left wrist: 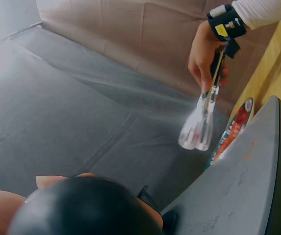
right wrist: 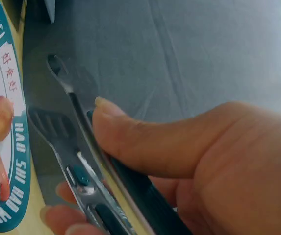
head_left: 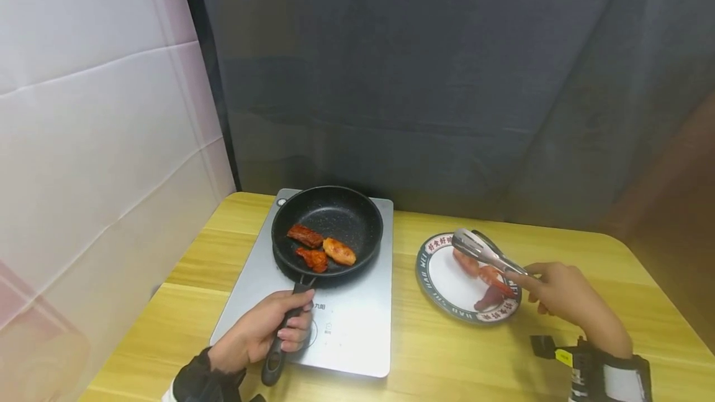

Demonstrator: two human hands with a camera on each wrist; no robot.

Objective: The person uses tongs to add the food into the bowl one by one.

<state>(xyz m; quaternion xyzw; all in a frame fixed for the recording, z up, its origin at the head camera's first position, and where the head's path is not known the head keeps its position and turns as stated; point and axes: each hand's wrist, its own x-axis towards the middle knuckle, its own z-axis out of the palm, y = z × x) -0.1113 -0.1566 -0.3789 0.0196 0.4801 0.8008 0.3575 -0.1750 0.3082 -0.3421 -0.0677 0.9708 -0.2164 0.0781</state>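
My left hand (head_left: 274, 327) grips the black handle of a frying pan (head_left: 357, 203), which sits on a flat silver induction cooker (head_left: 357, 340). In the pan lie a dark red-brown slab of meat (head_left: 305, 236), a reddish piece (head_left: 314, 260) and an orange-brown piece (head_left: 339, 252). My right hand (head_left: 564, 293) holds metal tongs (right wrist: 86, 171) with dark green grips, thumb on one arm and fingers on the other. The tong tips stand apart with nothing between them, above a plate (head_left: 441, 296). Several pieces of food, including a reddish one (head_left: 491, 298), lie on this plate.
The cooker and plate stand on a yellow wood-grain table (head_left: 413, 365). A dark grey curtain (head_left: 424, 79) hangs behind the table, and a white sheet (head_left: 100, 141) closes off the left side. A brown panel (head_left: 676, 228) stands at the right.
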